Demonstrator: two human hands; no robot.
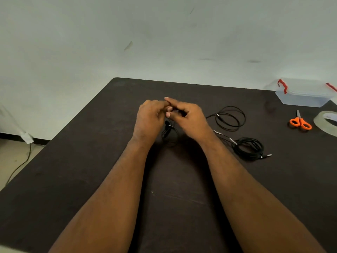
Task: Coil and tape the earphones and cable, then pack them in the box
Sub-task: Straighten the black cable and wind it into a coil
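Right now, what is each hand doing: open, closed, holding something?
Left hand: fingers curled, pinching the black earphones.
Right hand: also pinching the earphones where the hands meet; its forefinger is straight.

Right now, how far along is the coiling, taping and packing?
Done: two black coils lie on the table, though tape on them is too small to confirm. In hand: left hand and right hand pinch a thin black cable. Left: the tape roll and scissors lie unused; the lidded box holds nothing visible.
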